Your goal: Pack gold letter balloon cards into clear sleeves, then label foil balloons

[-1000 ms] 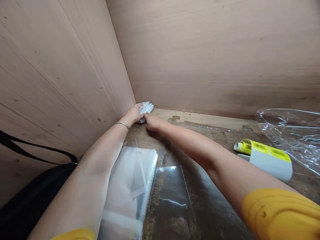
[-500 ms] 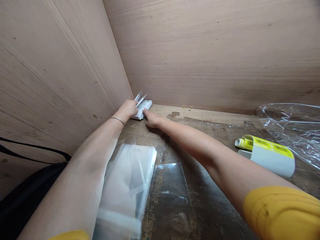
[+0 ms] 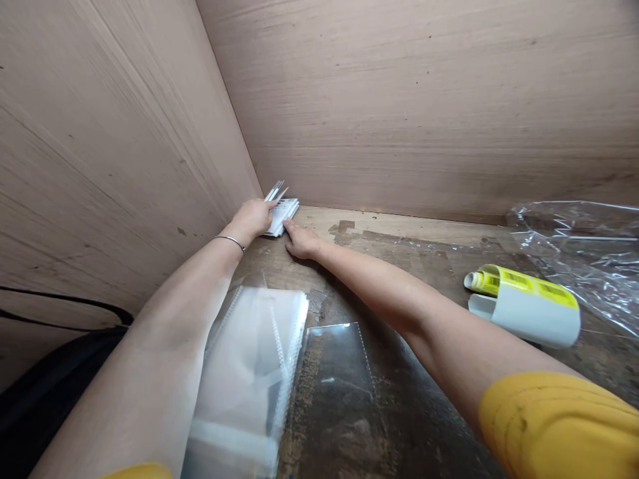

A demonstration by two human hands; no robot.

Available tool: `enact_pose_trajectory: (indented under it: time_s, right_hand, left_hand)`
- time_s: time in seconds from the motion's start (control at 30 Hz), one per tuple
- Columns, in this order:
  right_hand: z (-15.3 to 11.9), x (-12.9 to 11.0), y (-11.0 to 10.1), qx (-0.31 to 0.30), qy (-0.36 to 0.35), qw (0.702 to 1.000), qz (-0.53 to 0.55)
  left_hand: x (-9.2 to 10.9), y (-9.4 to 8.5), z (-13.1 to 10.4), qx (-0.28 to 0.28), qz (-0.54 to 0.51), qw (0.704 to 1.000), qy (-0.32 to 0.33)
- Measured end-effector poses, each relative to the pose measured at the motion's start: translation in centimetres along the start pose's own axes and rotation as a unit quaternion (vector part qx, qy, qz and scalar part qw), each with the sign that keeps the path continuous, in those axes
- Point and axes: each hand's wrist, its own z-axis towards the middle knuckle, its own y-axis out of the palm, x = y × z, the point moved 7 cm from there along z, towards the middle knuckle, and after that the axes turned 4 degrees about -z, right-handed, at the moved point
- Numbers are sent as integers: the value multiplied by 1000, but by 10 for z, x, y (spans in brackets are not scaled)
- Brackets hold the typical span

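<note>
The light is soft and rather weak, and I cannot tell where its source is. The stack of clear bags (image 3: 244, 352) looks milky and slightly hazy. To the right of this stack, a single clear bag (image 3: 339, 379) has glare on its far edge, and the tabletop (image 3: 424, 412) lies in dark shade beside the right forearm (image 3: 369, 286). Farther right of the stack, crumpled film (image 3: 589, 259) gives thin white reflections, and the yellow sleeve (image 3: 554, 426) appears stretched by the wide lens. Left of the stack, a black bag (image 3: 60, 379) shows almost no detail. Beyond it, the white cards (image 3: 285, 214) carry print too small to read.
</note>
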Motion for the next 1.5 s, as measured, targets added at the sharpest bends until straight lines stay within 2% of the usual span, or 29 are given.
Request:
enact_pose_trajectory:
  time_s: [0.17, 0.37, 0.5, 0.7, 1.03, 1.3, 1.5]
  right_hand:
    - [0, 0, 2, 0, -2, 1000, -6]
    - [-2, -1, 2, 2, -1, 1000, -6]
    - [-8, -2, -3, 22, 12, 1000, -3]
    - [-12, -1, -7, 41, 21, 999, -4]
    - [-8, 0, -2, 35, 8, 999, -17]
    - [-10, -1, -2, 34, 13, 999, -23]
    - [-7, 0, 0, 32, 10, 999, -41]
  left_hand:
    - [5, 6, 1, -10, 21, 999, 26]
    - [7, 6, -2, 2, 35, 999, 35]
    - [6, 7, -1, 6, 44, 998, 34]
    - [13, 8, -2, -5, 45, 998, 53]
    - [9, 11, 3, -8, 44, 998, 43]
    - [15, 9, 0, -10, 45, 998, 52]
    - [13, 10, 3, -12, 44, 998, 41]
